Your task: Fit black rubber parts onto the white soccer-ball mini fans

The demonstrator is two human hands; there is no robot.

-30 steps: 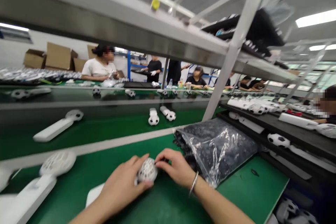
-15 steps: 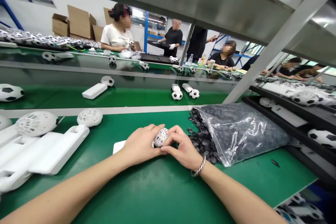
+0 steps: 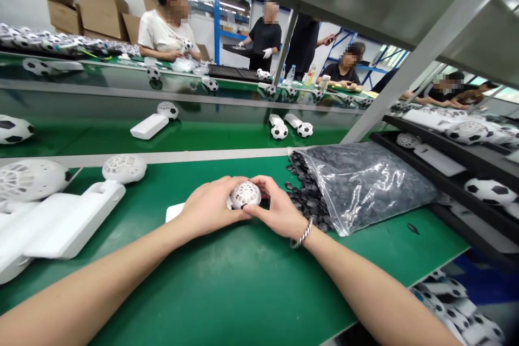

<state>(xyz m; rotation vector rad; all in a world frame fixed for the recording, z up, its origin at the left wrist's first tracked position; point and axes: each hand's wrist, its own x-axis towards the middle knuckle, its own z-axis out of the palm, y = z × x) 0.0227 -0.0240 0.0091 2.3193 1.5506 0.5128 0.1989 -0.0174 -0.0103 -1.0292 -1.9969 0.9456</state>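
Room: workshop with co-workers seated and standing beyond a green belt (image 3: 211, 135); cardboard boxes (image 3: 99, 11) at far left.
Bench: green worktop (image 3: 227, 292), overhead shelf (image 3: 365, 5) above, slanting post (image 3: 425, 59) rising behind the bag.
Right side: clear bag (image 3: 377, 186) full of dark pieces, mouth toward the hands; loose black pieces (image 3: 310, 197) spilling out near the right hand (image 3: 279, 210). One stray black piece (image 3: 412, 228) apart, nearer the bench edge. Dark trays (image 3: 454, 159) of white units beyond.
Left side: several white units with grilles (image 3: 77, 221) bunched together, well apart from the hands.
Unit in work: white grille-headed unit (image 3: 246, 194), at bench middle, head between both hands.
Left hand (image 3: 211, 200): wrapped about the head's left side, thumb on near side; hides the unit's middle.
Right hand: thumb at near-right rim, fingers curled round the far right; whether a small piece is pinched, cannot tell.
Lie: long axis roughly crosswise; head right, handle end showing left of the left hand, grille up.
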